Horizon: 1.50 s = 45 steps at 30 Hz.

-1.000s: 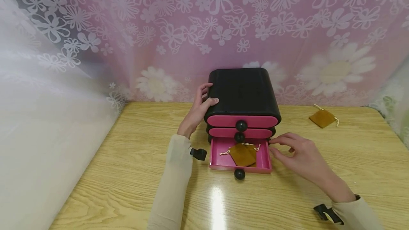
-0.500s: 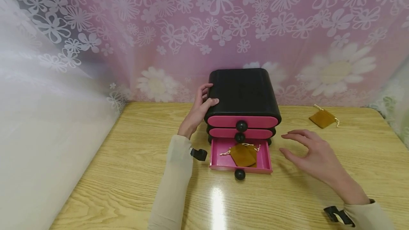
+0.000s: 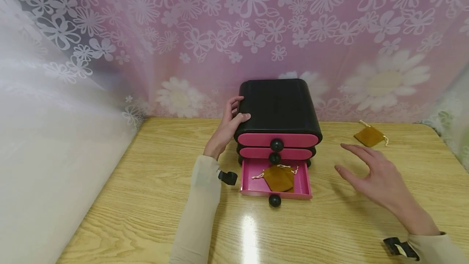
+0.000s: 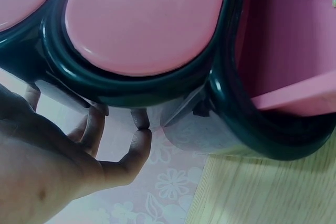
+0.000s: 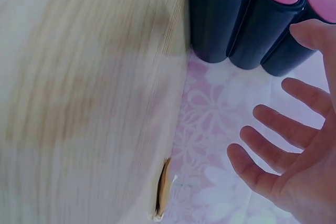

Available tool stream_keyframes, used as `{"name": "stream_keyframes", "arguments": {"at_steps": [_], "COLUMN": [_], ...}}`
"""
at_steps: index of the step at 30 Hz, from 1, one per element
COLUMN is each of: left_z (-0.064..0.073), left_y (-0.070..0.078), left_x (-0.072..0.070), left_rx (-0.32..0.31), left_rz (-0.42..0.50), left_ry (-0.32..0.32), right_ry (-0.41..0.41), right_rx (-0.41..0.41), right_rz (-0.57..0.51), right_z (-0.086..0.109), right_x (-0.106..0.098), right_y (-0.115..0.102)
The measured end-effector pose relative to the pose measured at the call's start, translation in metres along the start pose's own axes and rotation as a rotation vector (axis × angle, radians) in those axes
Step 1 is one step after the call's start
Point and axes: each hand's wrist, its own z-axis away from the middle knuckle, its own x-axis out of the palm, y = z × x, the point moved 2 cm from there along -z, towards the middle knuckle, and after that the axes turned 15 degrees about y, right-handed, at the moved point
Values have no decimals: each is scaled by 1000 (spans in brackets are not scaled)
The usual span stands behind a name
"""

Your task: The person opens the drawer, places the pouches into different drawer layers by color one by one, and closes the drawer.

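A black chest of drawers with pink fronts stands against the backdrop. My left hand rests against its left side; the fingertips touch the glossy wall in the left wrist view. The bottom drawer is pulled out, and brown drawstring pouches overlap inside it. The two upper drawers are closed. To the right of the chest, my right hand hovers over the table with fingers spread and nothing held. Another brown drawstring pouch lies beyond it on the table, near the back edge.
The wooden table carries the chest near its back edge. Behind it hangs a floral pink curtain, and a pale sheet hangs on the left. A round black knob sticks out from the pulled-out drawer.
My right hand has left the drawer's right side and moved rightward, its fingers spreading. The left hand, the chest, the drawer and the pouches have stayed put.
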Motion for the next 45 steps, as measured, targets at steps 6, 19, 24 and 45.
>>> {"name": "stream_keyframes", "arguments": {"at_steps": [6,19,24,45], "left_z": [0,1,1,-1], "left_y": [0,0,0,-1], "left_x": [0,0,0,0], "left_rx": [4,2,0,2], "left_rz": [-4,-9,-4,1], "left_ry": [-3,1,0,2], "right_ry": [-14,-8,2,-46], "right_rx": [29,89,90,196], "right_rz": [37,22,23,71], "right_z": [-6,-19,-25,-51], "right_x": [-6,-13,-14,-11], "right_y": [15,41,52,105]}}
